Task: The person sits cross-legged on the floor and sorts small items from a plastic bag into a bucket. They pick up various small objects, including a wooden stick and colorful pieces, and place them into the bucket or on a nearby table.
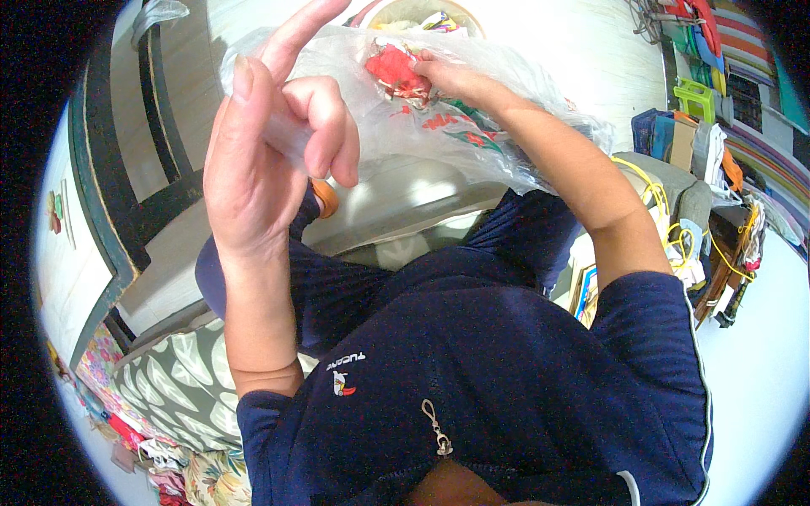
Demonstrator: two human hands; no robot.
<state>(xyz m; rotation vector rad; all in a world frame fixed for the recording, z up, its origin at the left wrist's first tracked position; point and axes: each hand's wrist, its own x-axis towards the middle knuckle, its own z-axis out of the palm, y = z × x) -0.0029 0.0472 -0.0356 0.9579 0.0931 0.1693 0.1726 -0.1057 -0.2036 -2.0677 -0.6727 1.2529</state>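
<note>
1. My left hand (270,152): raised close before me, index finger straight up, the other fingers curled, pinching the near edge of the clear plastic bag (472,101).
2. My right hand (447,78): arm stretched forward, inside the bag, fingertips closed on a red item (395,69).
3. The bag: held up between both hands.

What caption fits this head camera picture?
Left hand holds a clear plastic bag while right hand pinches a red piece inside.

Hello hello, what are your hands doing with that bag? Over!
Left hand pinching the clear plastic bag at its edge, index finger up. Right hand deep inside the bag, fingers on red crumpled stuff. Nothing blocking.
</note>
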